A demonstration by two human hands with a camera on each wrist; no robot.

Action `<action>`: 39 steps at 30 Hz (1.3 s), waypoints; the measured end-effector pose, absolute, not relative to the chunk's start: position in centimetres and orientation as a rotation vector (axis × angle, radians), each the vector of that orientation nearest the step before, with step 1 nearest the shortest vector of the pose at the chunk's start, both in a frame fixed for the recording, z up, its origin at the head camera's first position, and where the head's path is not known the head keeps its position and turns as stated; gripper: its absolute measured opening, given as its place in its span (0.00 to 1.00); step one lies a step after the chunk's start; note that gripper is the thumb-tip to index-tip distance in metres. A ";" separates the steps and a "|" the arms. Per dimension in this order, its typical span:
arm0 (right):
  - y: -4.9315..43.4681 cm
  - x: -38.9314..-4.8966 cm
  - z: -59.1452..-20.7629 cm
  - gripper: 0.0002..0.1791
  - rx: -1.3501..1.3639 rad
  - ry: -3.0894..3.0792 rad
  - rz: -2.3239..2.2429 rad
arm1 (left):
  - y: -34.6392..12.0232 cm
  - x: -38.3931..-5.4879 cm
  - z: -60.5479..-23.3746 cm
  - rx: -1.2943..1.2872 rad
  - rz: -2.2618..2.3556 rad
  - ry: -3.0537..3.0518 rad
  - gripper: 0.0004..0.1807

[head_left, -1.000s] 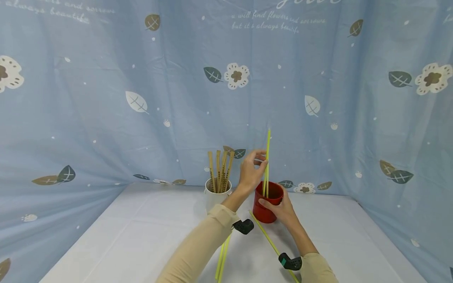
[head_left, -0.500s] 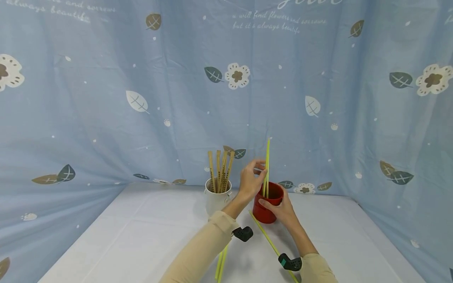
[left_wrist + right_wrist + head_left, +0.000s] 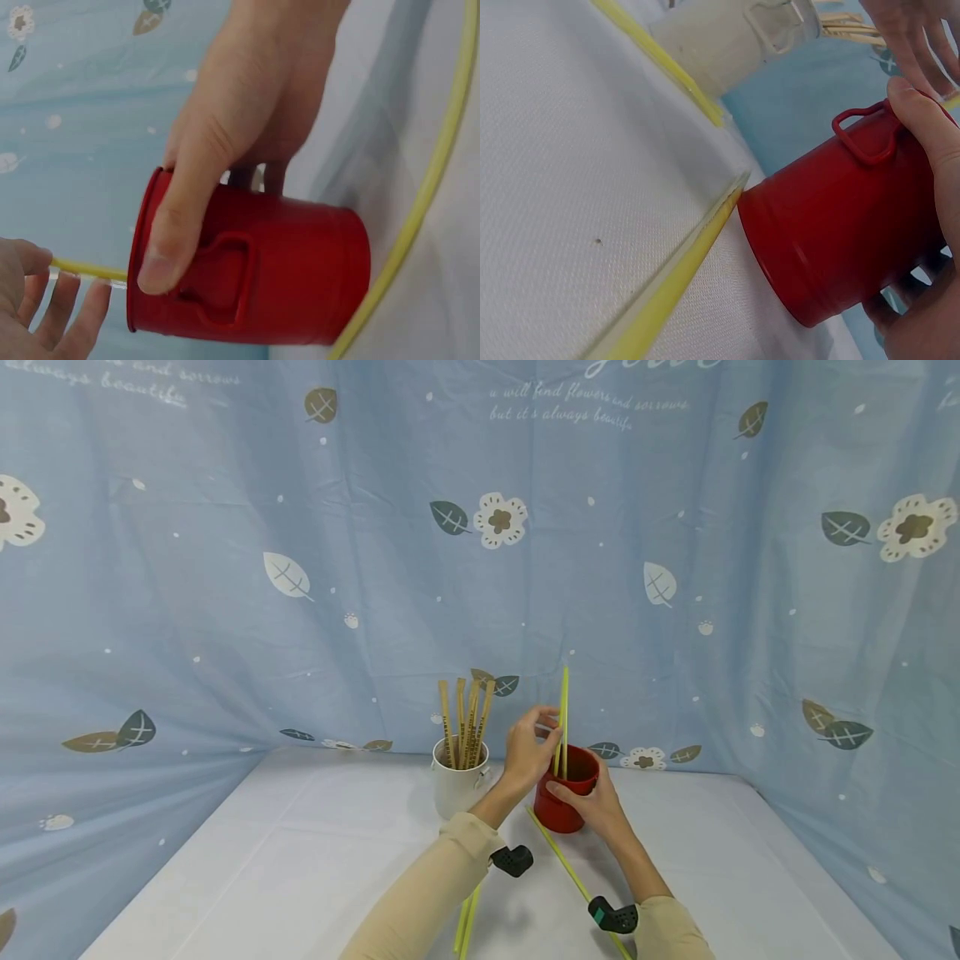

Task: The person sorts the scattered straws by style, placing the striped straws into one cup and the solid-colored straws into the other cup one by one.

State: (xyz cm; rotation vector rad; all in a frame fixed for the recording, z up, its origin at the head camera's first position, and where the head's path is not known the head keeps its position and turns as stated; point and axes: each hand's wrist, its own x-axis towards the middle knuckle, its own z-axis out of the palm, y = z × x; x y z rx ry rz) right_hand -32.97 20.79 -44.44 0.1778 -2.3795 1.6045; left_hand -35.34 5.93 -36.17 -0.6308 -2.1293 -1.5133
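My left hand [image 3: 529, 750] pinches an upright yellow-green glow stick [image 3: 566, 689] between thumb and fingertips, just above a small red bucket [image 3: 555, 810]. The stick's lower part goes down inside the rim, close beside another glow stick standing in the bucket. Around the bucket's right side curls my right hand [image 3: 596, 797], thumb over the front near the rim. The left wrist view shows that thumb by the bucket's folded handle [image 3: 244, 289], and the left fingertips [image 3: 96, 292] beyond the rim. The sticks' bottom ends are hidden inside.
A white bucket [image 3: 452, 795] holding several flat wooden sticks [image 3: 462, 727] with dark print stands left of the red one. One glow stick [image 3: 567, 860] lies diagonally before the red bucket; more glow sticks [image 3: 467, 922] lie under my left forearm. A blue printed curtain [image 3: 375, 568] hangs behind.
My left hand has moved down toward the red bucket, and the pinched glow stick has sunk lower into it. The right hand has kept its grip on the bucket.
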 end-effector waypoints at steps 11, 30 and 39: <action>20.9 -33.0 -44.4 0.51 0.179 -2.376 1.627 | 5.9 -35.8 -36.9 -0.657 -1.401 -2.158 0.16; 20.8 -33.1 -44.6 0.49 0.226 -2.343 1.639 | 5.2 -36.6 -37.5 -0.694 -1.331 -2.205 0.19; 20.9 -33.2 -44.7 0.51 0.188 -2.363 1.635 | 4.6 -36.9 -37.5 -0.663 -1.295 -2.213 0.18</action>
